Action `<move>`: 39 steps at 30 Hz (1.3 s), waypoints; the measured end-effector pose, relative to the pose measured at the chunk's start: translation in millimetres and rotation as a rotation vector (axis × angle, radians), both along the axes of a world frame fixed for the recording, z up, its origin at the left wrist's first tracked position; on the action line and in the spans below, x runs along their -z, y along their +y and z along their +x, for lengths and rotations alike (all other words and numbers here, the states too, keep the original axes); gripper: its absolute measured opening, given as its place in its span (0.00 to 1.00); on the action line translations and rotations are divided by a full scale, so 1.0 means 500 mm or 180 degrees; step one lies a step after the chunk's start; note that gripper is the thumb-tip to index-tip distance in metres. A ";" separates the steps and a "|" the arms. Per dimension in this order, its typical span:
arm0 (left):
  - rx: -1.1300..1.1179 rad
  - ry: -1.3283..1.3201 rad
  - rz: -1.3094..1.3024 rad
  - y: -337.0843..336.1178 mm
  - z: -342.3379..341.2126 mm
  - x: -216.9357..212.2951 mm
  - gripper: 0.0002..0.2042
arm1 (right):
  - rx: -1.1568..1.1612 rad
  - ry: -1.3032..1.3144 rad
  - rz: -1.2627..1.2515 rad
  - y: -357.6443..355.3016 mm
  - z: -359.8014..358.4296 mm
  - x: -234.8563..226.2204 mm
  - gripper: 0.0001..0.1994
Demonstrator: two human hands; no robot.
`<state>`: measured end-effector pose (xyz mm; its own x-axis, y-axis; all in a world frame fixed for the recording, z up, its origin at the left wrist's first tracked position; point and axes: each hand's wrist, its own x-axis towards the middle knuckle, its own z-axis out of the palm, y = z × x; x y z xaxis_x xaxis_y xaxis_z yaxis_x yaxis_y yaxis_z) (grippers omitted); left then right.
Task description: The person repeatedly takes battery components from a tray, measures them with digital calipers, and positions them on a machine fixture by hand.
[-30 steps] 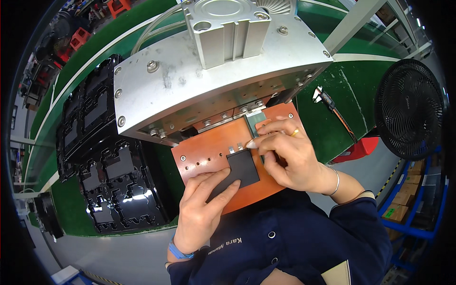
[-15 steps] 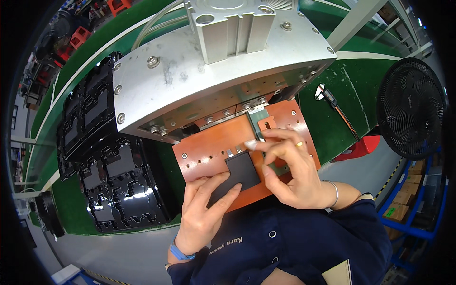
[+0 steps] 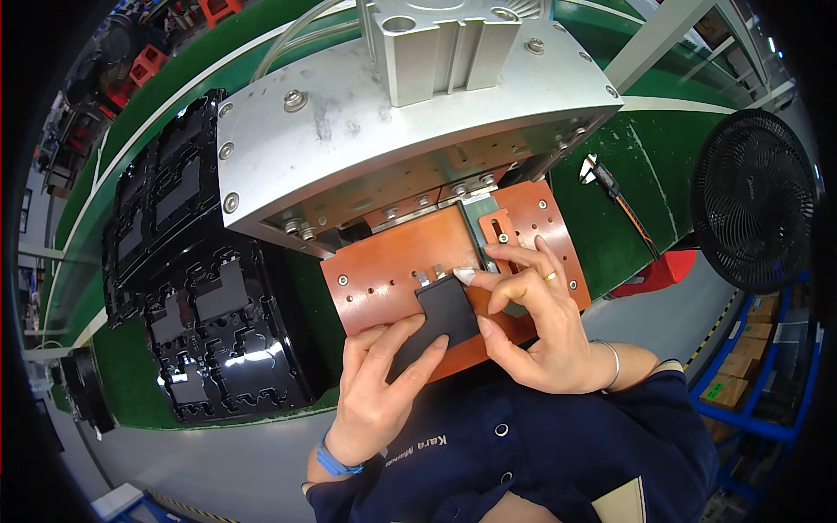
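A flat black notched battery cell (image 3: 447, 310) lies on the orange fixture plate (image 3: 370, 262), two small metal tabs at its far edge. My left hand (image 3: 382, 375) is closed on the cell's near left part, fingers on one side and thumb across its top. My right hand (image 3: 545, 327) hovers at the cell's right edge with its fingers bent and apart. A white cover on one of its fingertips is beside the far right corner, near the tabs. The thumb tip is close to the cell's right side. Whether either touches the cell, I cannot tell.
A metal press (image 3: 418, 148) overhangs the plate's far side. Black moulded trays (image 3: 227, 340) are stacked at the left. To the right lie a caliper (image 3: 615, 196) on the green bench (image 3: 649, 174), a black fan (image 3: 754, 200) and a red stool (image 3: 654, 275).
The press and plate sit slightly further right in view. My right hand's covered fingertip has come closer to the cell's far right corner. My left hand keeps its hold.
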<state>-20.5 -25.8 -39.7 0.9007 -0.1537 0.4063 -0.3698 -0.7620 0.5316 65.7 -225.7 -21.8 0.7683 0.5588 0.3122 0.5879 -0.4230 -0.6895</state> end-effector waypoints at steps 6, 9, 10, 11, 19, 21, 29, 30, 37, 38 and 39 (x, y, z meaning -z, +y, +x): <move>-0.0041 -0.0024 -0.0067 -0.003 -0.002 0.002 0.20 | 0.0181 -0.0070 -0.0042 0.000 -0.011 0.006 0.10; -0.0048 0.0007 -0.0062 0.000 -0.002 0.000 0.20 | 0.0116 0.0011 -0.0066 0.002 -0.011 0.004 0.10; -0.0051 0.0008 -0.0062 0.000 -0.001 -0.001 0.20 | 0.0076 0.0042 -0.0045 0.003 -0.010 0.004 0.10; -0.0023 0.0042 -0.0105 0.001 0.001 -0.001 0.20 | 0.0072 0.0043 -0.0045 0.003 -0.009 0.004 0.10; -0.0001 0.0031 -0.0148 0.003 0.006 -0.002 0.20 | 0.0030 0.0117 0.0131 0.007 -0.011 0.015 0.11; -0.0051 0.0009 -0.0138 0.002 0.004 0.000 0.20 | 0.0084 0.0151 0.0247 0.009 -0.015 0.020 0.11; -0.0068 0.0015 -0.0107 0.000 0.003 -0.001 0.19 | -0.0008 -0.0244 0.0165 -0.008 -0.008 0.030 0.13; -0.0085 0.0011 -0.0096 0.000 0.003 -0.001 0.19 | -0.0113 -0.0321 0.0092 -0.003 -0.008 0.028 0.13; -0.0184 0.0040 -0.0110 -0.006 0.006 -0.006 0.17 | -0.0269 -0.0725 -0.0171 0.006 0.017 0.031 0.14; -0.0133 0.0022 -0.0081 -0.004 0.006 -0.005 0.18 | -0.0267 -0.0679 -0.0065 0.006 0.021 0.031 0.14; -0.0080 0.0005 -0.0052 -0.002 0.007 -0.005 0.19 | -0.0271 -0.0683 -0.0058 0.002 0.025 0.028 0.14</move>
